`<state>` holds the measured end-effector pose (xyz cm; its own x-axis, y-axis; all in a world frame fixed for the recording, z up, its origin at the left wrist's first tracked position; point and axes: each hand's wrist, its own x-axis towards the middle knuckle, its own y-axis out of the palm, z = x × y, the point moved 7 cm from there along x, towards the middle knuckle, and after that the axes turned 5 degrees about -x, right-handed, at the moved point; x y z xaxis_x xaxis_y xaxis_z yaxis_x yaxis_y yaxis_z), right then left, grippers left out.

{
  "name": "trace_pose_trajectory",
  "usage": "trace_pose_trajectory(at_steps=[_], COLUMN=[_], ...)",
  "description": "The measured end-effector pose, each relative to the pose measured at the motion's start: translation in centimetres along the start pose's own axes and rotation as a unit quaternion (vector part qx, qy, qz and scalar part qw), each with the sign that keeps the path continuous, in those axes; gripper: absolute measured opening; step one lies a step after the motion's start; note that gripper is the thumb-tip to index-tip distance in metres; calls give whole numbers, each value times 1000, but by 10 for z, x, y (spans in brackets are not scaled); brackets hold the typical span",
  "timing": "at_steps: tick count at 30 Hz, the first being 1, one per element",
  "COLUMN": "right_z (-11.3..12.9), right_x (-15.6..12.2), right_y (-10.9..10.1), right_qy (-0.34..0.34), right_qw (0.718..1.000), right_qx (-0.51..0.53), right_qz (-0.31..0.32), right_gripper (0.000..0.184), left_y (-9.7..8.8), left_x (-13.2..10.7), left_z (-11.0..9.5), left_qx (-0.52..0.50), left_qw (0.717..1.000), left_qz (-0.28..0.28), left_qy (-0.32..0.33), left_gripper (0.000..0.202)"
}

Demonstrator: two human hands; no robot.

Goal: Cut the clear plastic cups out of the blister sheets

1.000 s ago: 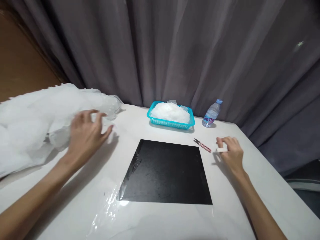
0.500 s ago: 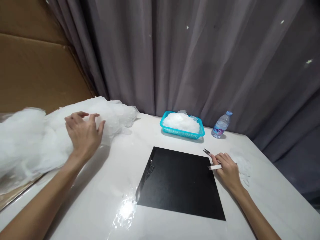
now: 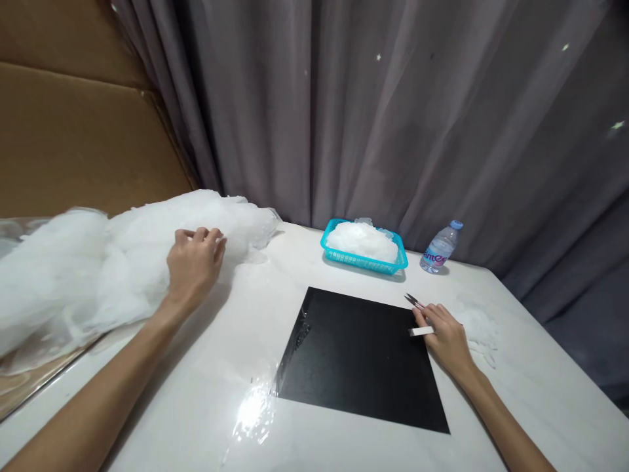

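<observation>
My left hand (image 3: 195, 263) reaches into a big heap of white fluffy stuffing (image 3: 88, 275) at the table's left side, its fingers curled into the fibre. My right hand (image 3: 445, 337) rests at the right edge of a black square sheet (image 3: 361, 360) and pinches a small white stick (image 3: 421, 331). Small snips (image 3: 413, 301) with a pink handle lie just beyond that hand, their handle hidden by it.
A turquoise basket (image 3: 363, 262) heaped with white stuffing stands at the back, a small water bottle (image 3: 439, 247) to its right. Loose white wisps (image 3: 479, 328) lie right of my right hand. Grey curtains hang behind; brown cardboard (image 3: 73, 131) leans at the left. Clear film (image 3: 250, 413) lies near the sheet's front corner.
My left hand moved forward into the stuffing and its fingers closed on it. My right hand shifted to the black sheet's edge with the white stick. The view turned left.
</observation>
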<state>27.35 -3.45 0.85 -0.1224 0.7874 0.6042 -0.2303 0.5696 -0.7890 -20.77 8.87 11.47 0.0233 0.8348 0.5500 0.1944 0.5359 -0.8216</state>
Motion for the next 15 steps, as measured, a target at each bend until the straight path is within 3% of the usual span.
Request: trace_pose_trajectory(at_steps=[4, 7, 10, 11, 12, 15], right_z=[-1, -2, -4, -4, -5, -3], right_x=[-1, -2, -3, -3, -3, -3], right_y=[-1, 0, 3, 3, 4, 6], right_qy=[0, 0, 6, 8, 9, 8], right_qw=[1000, 1000, 1000, 1000, 1000, 1000], right_qx=[1, 5, 10, 12, 12, 14], right_qz=[-1, 0, -1, -2, -3, -5], right_gripper=[35, 32, 31, 31, 32, 34], left_y=[-17, -36, -63, -78, -90, -127], left_x=[-3, 11, 52, 67, 84, 131], left_z=[-9, -13, -12, -6, -4, -4], left_qx=[-46, -115, -171, -210, -245, -270], left_qw=[998, 988, 974, 956, 943, 931], left_qz=[-51, -94, -138, -190, -208, -230], left_qy=[-14, -34, -50, -75, -82, -85], left_gripper=[47, 53, 49, 44, 39, 28])
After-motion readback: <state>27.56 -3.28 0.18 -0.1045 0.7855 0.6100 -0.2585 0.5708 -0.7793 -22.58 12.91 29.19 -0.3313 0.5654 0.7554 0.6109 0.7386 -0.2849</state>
